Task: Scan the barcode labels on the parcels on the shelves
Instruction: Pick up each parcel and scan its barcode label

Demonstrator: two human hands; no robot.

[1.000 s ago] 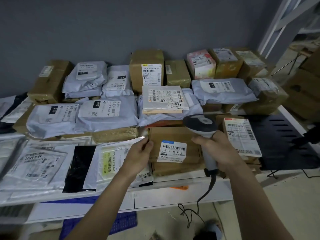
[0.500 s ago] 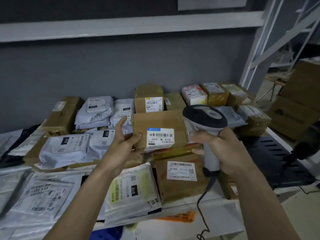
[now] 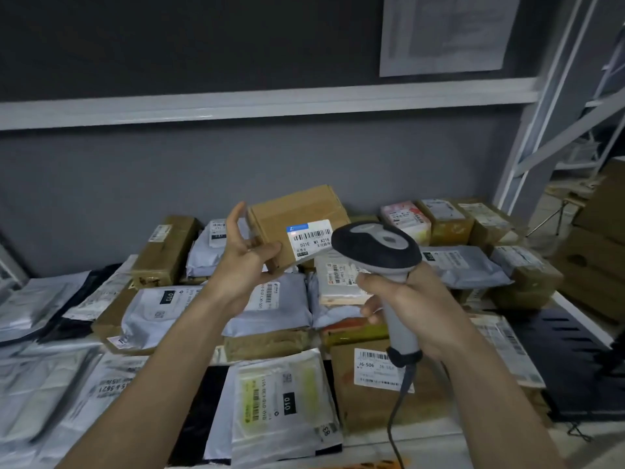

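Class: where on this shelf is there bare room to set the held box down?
Bare room shows only on the black perforated shelf surface at the right end, bordered by brown boxes behind and labelled parcels to its left. Everywhere else, grey mailers and cartons overlap edge to edge.

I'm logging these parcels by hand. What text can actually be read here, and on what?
"501E M1 A218": label on the held cardboard box.
"010": grey mailer.
"010": front mailer.
"J6-S06", upside down: brown box.
Wall notice and remaining labels: too blurred.
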